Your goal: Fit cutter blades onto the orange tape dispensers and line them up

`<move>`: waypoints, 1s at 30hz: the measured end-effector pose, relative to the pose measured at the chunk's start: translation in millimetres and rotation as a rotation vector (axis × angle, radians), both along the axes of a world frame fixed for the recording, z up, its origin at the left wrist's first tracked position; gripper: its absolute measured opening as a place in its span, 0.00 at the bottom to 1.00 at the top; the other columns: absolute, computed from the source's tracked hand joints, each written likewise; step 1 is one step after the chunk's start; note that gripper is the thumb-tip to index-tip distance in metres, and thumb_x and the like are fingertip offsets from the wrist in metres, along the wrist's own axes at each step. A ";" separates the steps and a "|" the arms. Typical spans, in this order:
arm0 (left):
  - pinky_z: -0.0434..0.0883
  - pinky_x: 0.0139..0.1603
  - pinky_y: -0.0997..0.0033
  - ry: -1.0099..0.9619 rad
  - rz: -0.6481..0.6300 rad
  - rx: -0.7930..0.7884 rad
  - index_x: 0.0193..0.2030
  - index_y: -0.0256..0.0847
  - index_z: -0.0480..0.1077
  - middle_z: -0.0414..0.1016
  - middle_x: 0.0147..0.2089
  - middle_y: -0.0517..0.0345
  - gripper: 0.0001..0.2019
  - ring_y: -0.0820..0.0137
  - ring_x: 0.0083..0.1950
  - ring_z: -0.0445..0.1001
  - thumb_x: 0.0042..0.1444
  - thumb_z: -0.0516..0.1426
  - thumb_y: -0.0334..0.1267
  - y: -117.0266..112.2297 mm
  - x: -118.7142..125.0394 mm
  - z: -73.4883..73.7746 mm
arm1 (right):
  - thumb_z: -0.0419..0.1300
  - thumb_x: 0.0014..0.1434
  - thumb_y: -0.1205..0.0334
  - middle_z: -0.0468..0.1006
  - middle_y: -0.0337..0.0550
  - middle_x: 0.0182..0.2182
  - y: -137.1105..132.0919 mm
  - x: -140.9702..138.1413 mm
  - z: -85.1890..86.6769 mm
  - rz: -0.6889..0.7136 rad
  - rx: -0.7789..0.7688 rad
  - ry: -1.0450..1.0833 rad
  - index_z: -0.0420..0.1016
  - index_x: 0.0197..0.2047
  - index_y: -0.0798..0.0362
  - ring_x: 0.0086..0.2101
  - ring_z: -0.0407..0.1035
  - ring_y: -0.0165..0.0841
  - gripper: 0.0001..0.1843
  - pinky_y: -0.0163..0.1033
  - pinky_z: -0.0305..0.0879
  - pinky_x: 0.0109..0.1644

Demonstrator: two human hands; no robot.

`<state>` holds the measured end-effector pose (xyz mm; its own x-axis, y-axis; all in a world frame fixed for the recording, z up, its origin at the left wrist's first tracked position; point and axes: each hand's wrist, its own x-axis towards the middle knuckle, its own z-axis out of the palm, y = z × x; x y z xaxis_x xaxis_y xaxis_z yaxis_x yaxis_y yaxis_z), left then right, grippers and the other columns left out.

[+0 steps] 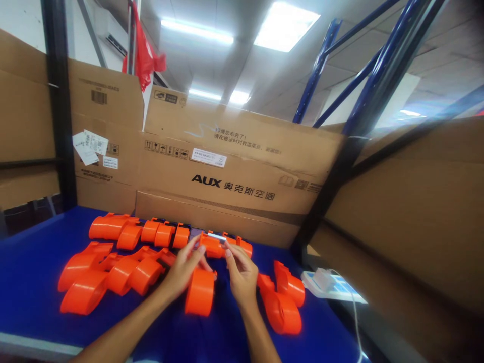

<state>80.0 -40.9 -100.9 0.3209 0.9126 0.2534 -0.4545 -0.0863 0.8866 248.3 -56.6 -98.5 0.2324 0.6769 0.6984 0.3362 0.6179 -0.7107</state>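
Between my hands is an orange plastic tape dispenser, tilted up, with a silver toothed blade along its top edge. My left hand is closed on the dispenser's left side, thumb in front. At the blade's right end, the thumb and fingers of my right hand are pinched together; whether the blade is fixed to the dispenser I cannot tell. Just below, another orange dispenser loop shows on the blue surface, and whether it joins the held piece is unclear.
Several orange dispensers lie in rows at the left and back of the blue table; a few more lie at right. A white power strip with a cable sits at the right edge. Cardboard panels and dark posts enclose the table.
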 end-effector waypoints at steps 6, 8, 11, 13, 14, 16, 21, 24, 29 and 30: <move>0.74 0.34 0.67 0.036 0.022 0.023 0.68 0.36 0.58 0.79 0.27 0.56 0.37 0.61 0.28 0.80 0.57 0.61 0.53 0.8 -0.1 -2.1 | 0.62 0.62 0.55 0.82 0.48 0.43 -4.4 -4.4 3.1 0.013 0.026 -0.095 0.82 0.48 0.47 0.43 0.77 0.42 0.13 0.49 0.73 0.48; 0.74 0.34 0.67 0.031 0.014 0.018 0.68 0.36 0.58 0.79 0.27 0.56 0.37 0.61 0.29 0.81 0.56 0.61 0.53 -0.2 -0.4 0.0 | 0.62 0.62 0.56 0.82 0.47 0.43 -5.2 -4.6 4.3 0.017 0.032 -0.125 0.82 0.49 0.46 0.43 0.76 0.41 0.13 0.48 0.72 0.48; 0.74 0.32 0.68 0.008 -0.010 -0.015 0.67 0.39 0.58 0.79 0.26 0.56 0.37 0.61 0.28 0.81 0.56 0.61 0.54 -1.0 -2.9 5.6 | 0.60 0.63 0.56 0.82 0.46 0.45 -4.1 -3.7 4.7 0.024 0.034 -0.156 0.81 0.50 0.46 0.45 0.76 0.41 0.14 0.48 0.71 0.50; 0.74 0.29 0.69 -0.043 0.009 -0.065 0.64 0.40 0.62 0.78 0.24 0.58 0.33 0.62 0.26 0.80 0.55 0.61 0.54 1.2 -7.1 9.4 | 0.59 0.64 0.57 0.82 0.47 0.44 -2.2 -3.3 3.5 0.003 0.008 -0.178 0.79 0.54 0.46 0.44 0.76 0.41 0.16 0.49 0.70 0.51; 0.74 0.28 0.69 -0.077 0.035 -0.101 0.59 0.40 0.65 0.78 0.23 0.59 0.30 0.62 0.26 0.80 0.55 0.62 0.54 3.4 -10.1 10.8 | 0.58 0.65 0.57 0.82 0.47 0.44 -1.4 -3.4 2.7 -0.010 -0.017 -0.203 0.77 0.55 0.46 0.43 0.76 0.41 0.17 0.48 0.70 0.49; 0.75 0.27 0.68 -0.140 0.098 -0.190 0.43 0.38 0.71 0.77 0.22 0.57 0.22 0.62 0.25 0.80 0.54 0.62 0.56 9.8 -17.7 12.3 | 0.57 0.65 0.58 0.82 0.47 0.43 -1.0 -4.5 0.9 -0.004 -0.075 -0.325 0.76 0.57 0.46 0.41 0.75 0.41 0.18 0.48 0.70 0.47; 0.75 0.25 0.70 -0.277 0.105 -0.283 0.26 0.39 0.66 0.75 0.21 0.56 0.21 0.64 0.23 0.79 0.57 0.58 0.56 26.4 -36.1 11.8 | 0.59 0.62 0.66 0.76 0.44 0.53 -5.7 -10.9 -3.9 0.145 -0.179 -0.864 0.73 0.59 0.40 0.52 0.66 0.41 0.23 0.49 0.61 0.56; 0.76 0.26 0.68 -0.326 0.063 -0.350 0.27 0.39 0.66 0.74 0.20 0.56 0.21 0.64 0.24 0.79 0.57 0.59 0.55 30.3 -39.8 11.7 | 0.59 0.61 0.67 0.71 0.45 0.54 -6.6 -13.8 -9.0 0.126 -0.246 -1.039 0.70 0.61 0.39 0.52 0.63 0.41 0.26 0.46 0.60 0.54; 0.77 0.26 0.67 -0.338 0.042 -0.400 0.27 0.39 0.67 0.74 0.20 0.57 0.21 0.64 0.24 0.79 0.56 0.59 0.56 30.0 -38.5 11.0 | 0.60 0.62 0.63 0.71 0.46 0.47 -2.6 -10.5 -16.3 0.042 -0.292 -1.080 0.78 0.50 0.44 0.48 0.63 0.41 0.14 0.45 0.59 0.50; 0.77 0.26 0.68 -0.323 0.051 -0.392 0.27 0.39 0.67 0.74 0.20 0.57 0.21 0.64 0.23 0.79 0.56 0.59 0.57 29.8 -38.0 10.3 | 0.61 0.61 0.63 0.71 0.46 0.46 -1.8 -8.7 -16.6 0.027 -0.298 -1.071 0.79 0.48 0.45 0.47 0.63 0.41 0.12 0.45 0.59 0.50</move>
<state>42.0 -11.1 -90.5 0.2351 0.9714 -0.0324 -0.7148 0.1954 0.6714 239.6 -58.4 -115.2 -0.4111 0.8467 0.3380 0.8539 0.4874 -0.1824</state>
